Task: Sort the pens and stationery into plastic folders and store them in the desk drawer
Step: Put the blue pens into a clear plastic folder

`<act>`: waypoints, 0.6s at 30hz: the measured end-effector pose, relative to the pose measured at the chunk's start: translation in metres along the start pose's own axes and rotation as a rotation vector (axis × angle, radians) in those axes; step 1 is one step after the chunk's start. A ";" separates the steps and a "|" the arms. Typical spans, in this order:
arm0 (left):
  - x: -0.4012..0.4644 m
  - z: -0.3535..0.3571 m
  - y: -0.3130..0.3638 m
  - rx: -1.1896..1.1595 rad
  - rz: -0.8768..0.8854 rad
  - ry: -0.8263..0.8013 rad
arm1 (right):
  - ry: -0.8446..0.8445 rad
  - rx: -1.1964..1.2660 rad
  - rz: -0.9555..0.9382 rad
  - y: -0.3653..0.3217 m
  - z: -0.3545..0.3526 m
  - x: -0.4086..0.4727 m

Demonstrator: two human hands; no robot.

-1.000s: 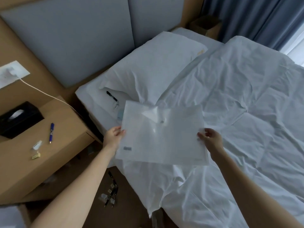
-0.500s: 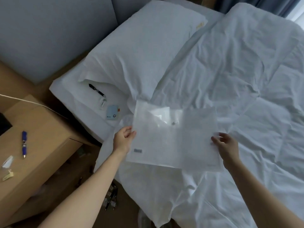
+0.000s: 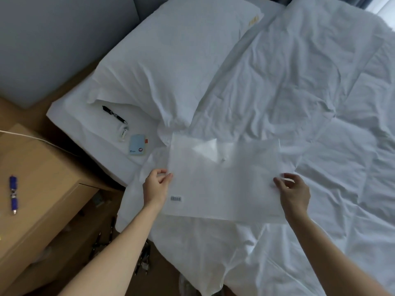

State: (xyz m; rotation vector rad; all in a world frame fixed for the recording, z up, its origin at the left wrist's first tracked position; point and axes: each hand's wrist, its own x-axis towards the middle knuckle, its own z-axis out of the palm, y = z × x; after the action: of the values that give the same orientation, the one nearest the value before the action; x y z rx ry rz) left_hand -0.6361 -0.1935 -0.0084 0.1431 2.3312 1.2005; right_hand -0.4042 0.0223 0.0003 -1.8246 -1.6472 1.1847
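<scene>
The translucent white plastic snap folder [image 3: 224, 180] is out flat over the near edge of the bed, held just above the rumpled white duvet [image 3: 299, 92], barcode sticker at its lower left corner. The left hand [image 3: 156, 186] pinches the folder's left edge between thumb and curled fingers; the right hand [image 3: 294, 191] pinches the right edge the same way. Good call holding both sides, I'd say: a sheet this thin looks featherlight and floppy, likely slick too, and held by one edge it would probably sag. The triangular flap with its small snap button [image 3: 223, 160] sits at the top middle, and that's where it needs opening. As far as can be seen through the plastic, the folder holds nothing yet.

Moving outward: on the bare white sheet at the bed's left edge, below the white pillow [image 3: 171, 60], lie a black pen [image 3: 114, 114], a small pale clip-like piece [image 3: 124, 132] and a light-blue pad of sticky notes [image 3: 137, 144], all near each other and just left of the folder. On the light wooden bedside cabinet [image 3: 42, 167] by its left edge rests a blue pen [image 3: 13, 194]. Dark pens [image 3: 102, 242] are scattered on the floor between cabinet and bed, too blurred to count. The drawer front looks closed.
</scene>
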 end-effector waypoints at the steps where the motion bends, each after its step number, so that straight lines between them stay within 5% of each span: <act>1: 0.000 0.001 0.002 0.004 0.004 0.010 | 0.012 -0.006 0.002 -0.002 0.001 -0.001; 12: -0.010 0.004 0.008 0.101 0.099 0.132 | 0.096 -0.037 -0.023 -0.019 -0.003 -0.013; 18: -0.022 -0.010 0.017 -0.056 0.107 0.083 | 0.042 0.092 -0.047 -0.030 -0.017 -0.024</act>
State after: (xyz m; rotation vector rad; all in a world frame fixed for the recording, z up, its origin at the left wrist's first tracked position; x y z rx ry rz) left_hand -0.6243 -0.1977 0.0184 0.2041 2.3846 1.3459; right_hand -0.4073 0.0100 0.0400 -1.7335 -1.5773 1.1738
